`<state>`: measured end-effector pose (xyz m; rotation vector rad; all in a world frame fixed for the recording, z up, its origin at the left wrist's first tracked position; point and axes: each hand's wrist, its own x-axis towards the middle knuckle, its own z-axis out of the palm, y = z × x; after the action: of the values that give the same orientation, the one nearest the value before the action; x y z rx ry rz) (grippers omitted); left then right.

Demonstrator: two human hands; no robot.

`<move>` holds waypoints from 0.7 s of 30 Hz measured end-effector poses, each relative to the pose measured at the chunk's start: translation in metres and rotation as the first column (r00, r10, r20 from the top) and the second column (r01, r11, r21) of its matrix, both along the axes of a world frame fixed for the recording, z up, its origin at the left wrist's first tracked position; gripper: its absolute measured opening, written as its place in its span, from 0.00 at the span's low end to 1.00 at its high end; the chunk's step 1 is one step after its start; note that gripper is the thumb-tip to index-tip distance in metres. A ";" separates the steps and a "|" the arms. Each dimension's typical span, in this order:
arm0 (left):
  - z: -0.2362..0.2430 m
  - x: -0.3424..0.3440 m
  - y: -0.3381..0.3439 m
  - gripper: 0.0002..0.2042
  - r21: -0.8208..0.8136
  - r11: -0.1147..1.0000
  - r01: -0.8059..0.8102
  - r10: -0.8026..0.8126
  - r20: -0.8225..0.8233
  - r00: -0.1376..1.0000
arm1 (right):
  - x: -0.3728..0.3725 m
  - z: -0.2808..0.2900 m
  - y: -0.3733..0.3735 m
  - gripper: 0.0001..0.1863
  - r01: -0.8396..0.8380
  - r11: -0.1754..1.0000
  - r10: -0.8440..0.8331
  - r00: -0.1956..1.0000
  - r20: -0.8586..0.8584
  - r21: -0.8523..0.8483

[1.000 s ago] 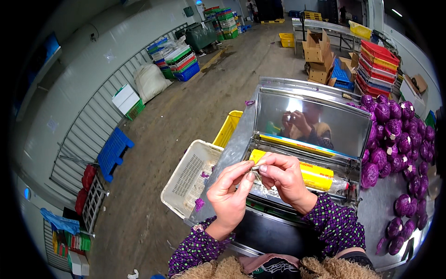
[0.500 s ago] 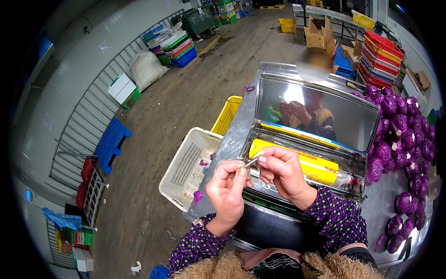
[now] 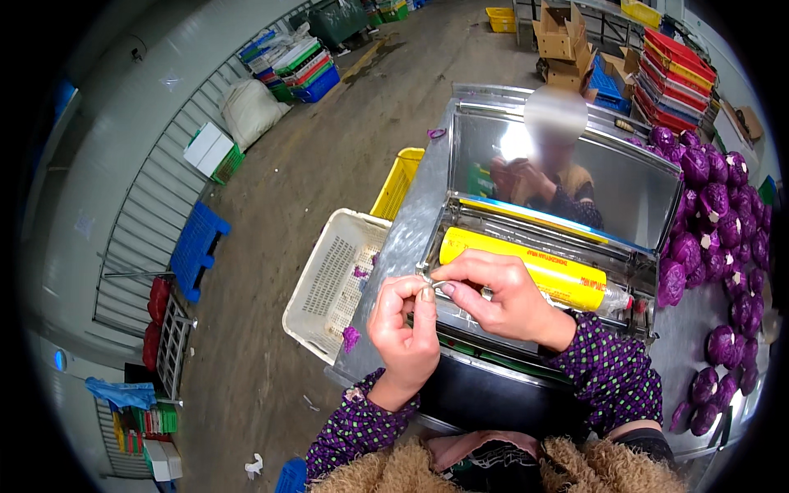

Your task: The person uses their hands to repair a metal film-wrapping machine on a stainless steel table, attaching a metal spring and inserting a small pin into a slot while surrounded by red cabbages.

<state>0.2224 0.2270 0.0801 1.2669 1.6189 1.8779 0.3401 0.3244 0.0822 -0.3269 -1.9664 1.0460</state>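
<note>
My left hand [image 3: 404, 337] and my right hand [image 3: 501, 300] meet at the wrapping machine's near left corner, both pinching a small, thin, silvery piece [image 3: 437, 285] whose exact kind I cannot make out. Fingers partly hide it. Behind them, a yellow roll of wrap [image 3: 522, 261] lies in the steel machine [image 3: 493, 209], whose raised shiny lid [image 3: 485, 144] reflects a person and hands. To the right, many purple cabbages [image 3: 699, 172] are piled on the steel table [image 3: 690, 304].
A white crate [image 3: 316, 279] with purple scraps and a yellow crate [image 3: 399, 177] stand left of the table. Beyond are stacked trays [image 3: 670, 74], cardboard boxes [image 3: 559, 37], crate stacks [image 3: 304, 70], a white sack [image 3: 251, 115], a blue pallet [image 3: 197, 246] and a railing [image 3: 148, 230].
My right hand has turned flatter, its fingers reaching further left over the small piece; my left hand stays pinched. The surroundings sit higher in the picture as the head view shifted.
</note>
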 end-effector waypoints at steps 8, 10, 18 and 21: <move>-0.039 -0.043 -0.007 0.03 -0.237 0.968 -0.076 0.059 -0.078 0.995 | -0.011 -0.033 0.032 0.07 -0.154 0.930 0.221 0.961 0.169 -0.335; -0.041 -0.054 -0.007 0.02 -0.266 0.954 -0.139 0.120 -0.085 0.989 | -0.014 -0.050 0.042 0.07 -0.139 0.922 0.228 0.950 0.214 -0.362; -0.083 -0.045 -0.021 0.09 -0.151 0.952 -0.267 0.092 -0.690 0.718 | -0.038 -0.113 0.059 0.06 -0.016 0.790 0.329 0.855 0.401 -0.613; -0.099 -0.025 -0.014 0.12 -0.181 0.961 -0.211 0.006 -0.744 0.668 | -0.050 -0.131 0.054 0.08 -0.034 0.728 0.379 0.852 0.361 -0.685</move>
<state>0.1978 0.2126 -0.0185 2.0023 2.2771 1.1638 0.2903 0.3786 -0.0489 -0.8309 -2.0153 1.9812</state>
